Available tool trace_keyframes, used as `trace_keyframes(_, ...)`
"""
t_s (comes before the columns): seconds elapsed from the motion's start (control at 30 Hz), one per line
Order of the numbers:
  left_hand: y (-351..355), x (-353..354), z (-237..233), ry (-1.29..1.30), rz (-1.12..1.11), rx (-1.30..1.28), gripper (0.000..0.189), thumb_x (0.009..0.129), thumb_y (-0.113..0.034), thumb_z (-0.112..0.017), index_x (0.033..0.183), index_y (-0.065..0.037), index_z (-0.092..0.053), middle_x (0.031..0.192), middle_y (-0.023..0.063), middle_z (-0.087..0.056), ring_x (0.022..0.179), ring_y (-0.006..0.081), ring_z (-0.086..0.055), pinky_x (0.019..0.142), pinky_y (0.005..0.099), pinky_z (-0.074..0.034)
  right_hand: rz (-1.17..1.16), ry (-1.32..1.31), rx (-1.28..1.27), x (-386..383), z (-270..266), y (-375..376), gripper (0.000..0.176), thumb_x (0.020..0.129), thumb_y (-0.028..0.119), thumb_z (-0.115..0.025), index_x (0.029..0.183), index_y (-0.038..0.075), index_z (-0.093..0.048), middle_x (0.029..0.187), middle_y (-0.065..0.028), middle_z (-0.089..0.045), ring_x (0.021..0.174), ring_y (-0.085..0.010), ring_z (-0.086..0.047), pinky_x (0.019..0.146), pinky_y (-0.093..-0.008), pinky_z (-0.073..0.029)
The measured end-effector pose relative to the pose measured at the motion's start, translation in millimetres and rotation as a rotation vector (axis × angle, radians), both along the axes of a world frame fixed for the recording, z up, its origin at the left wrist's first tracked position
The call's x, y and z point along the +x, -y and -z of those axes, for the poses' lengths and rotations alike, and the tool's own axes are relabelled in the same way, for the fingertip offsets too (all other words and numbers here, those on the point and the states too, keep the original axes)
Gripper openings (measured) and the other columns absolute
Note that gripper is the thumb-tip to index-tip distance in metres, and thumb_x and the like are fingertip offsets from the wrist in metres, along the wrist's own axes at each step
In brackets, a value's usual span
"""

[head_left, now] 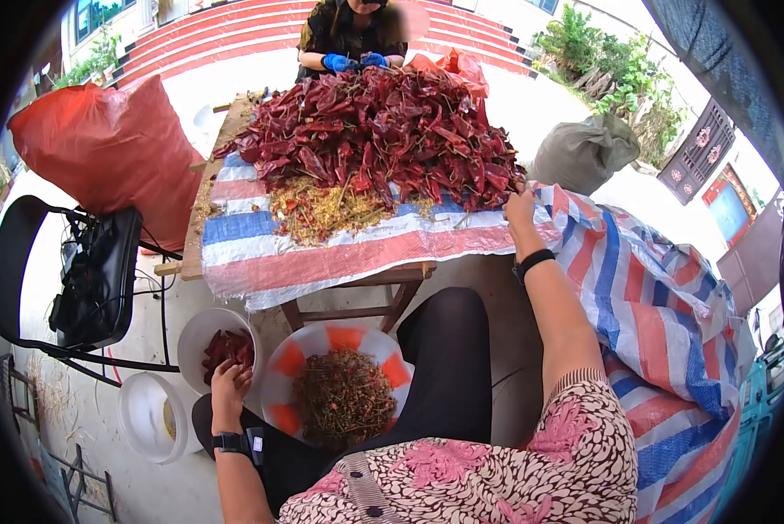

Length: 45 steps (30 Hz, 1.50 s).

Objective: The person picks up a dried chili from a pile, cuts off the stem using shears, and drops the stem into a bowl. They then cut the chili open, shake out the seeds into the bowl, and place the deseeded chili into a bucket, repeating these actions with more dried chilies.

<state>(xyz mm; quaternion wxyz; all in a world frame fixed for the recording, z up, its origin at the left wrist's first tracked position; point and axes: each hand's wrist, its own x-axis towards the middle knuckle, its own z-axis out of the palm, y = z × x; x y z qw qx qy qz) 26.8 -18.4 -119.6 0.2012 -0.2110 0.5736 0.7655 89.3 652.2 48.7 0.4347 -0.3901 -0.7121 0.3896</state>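
A large heap of dried red chili peppers [383, 131] covers the far part of the table on a striped sheet [278, 258]. At the heap's right edge is my right hand [520, 205], its fingers bent against the peppers; what they hold is too small to tell. My left hand [230, 380] is over the rim of a white bucket [191, 345] with red peppers inside, fingers curled, their grip unclear. Beside the bucket, a red and white basin [283, 362] holds stems and bits. Yellowish seeds and scraps [322, 210] lie in front of the heap.
Across the table is a person with blue gloves [340, 63]. A red sack [113, 148] and a black chair [17, 262] stand left, with a smaller white bucket [143, 419] below. A grey sack [584, 153] and draped striped sheeting [654, 323] are at right.
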Motion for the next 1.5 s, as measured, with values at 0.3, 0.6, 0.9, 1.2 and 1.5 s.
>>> trace_keyframes(0.3,-6,6,-18,-0.006,0.009,-0.073,0.043,0.086,-0.009,-0.056,0.127,-0.005,-0.043,0.094,0.0098,-0.063,0.075,0.0204,-0.065,0.063,0.0294,-0.051,-0.006,0.069,-0.087,-27,29,-61,0.024,0.087,0.002,-0.052,0.110,0.003,-0.056,0.088,-0.0128,-0.065,0.054,-0.0191,-0.064,0.042,-0.0291,-0.050)
trace_keyframes(0.6,-7,9,-15,-0.058,0.045,-0.064,0.041,0.086,-0.010,-0.056,0.124,-0.004,-0.044,0.095,0.0105,-0.062,0.073,0.0193,-0.064,0.064,0.0303,-0.051,-0.066,-0.055,-0.153,-23,25,-72,0.026,0.086,0.002,-0.049,0.111,0.003,-0.053,0.079,-0.0090,-0.061,0.057,-0.0163,-0.061,0.038,-0.0273,-0.045)
trace_keyframes(0.9,-7,16,-27,-0.093,0.086,-0.141,0.040,0.087,-0.011,-0.055,0.125,-0.002,-0.044,0.098,0.0108,-0.062,0.076,0.0182,-0.063,0.066,0.0288,-0.051,0.103,-0.136,0.201,-27,18,-39,0.013,0.082,0.001,-0.057,0.094,0.001,-0.063,0.081,-0.0108,-0.064,0.063,-0.0206,-0.063,0.057,-0.0327,-0.051)
trace_keyframes(1.2,-25,29,-59,-0.490,0.152,-0.281,0.035,0.091,-0.007,-0.052,0.124,0.002,-0.048,0.101,0.0098,-0.062,0.080,0.0148,-0.062,0.071,0.0264,-0.050,-0.306,-0.207,0.569,19,-98,122,0.011,0.087,0.003,-0.058,0.097,0.003,-0.060,0.088,-0.0042,-0.059,0.074,-0.0136,-0.055,0.066,-0.0274,-0.044)
trace_keyframes(1.5,-107,98,-200,-1.469,0.413,-0.716,0.073,0.075,-0.016,-0.074,0.137,-0.001,-0.038,0.127,0.0205,-0.049,0.115,0.0348,-0.048,0.098,0.0393,-0.040,-1.108,-0.008,0.109,78,-87,340,0.017,0.085,0.001,-0.061,0.102,0.002,-0.060,0.090,-0.0017,-0.061,0.081,-0.0072,-0.057,0.073,-0.0235,-0.047)
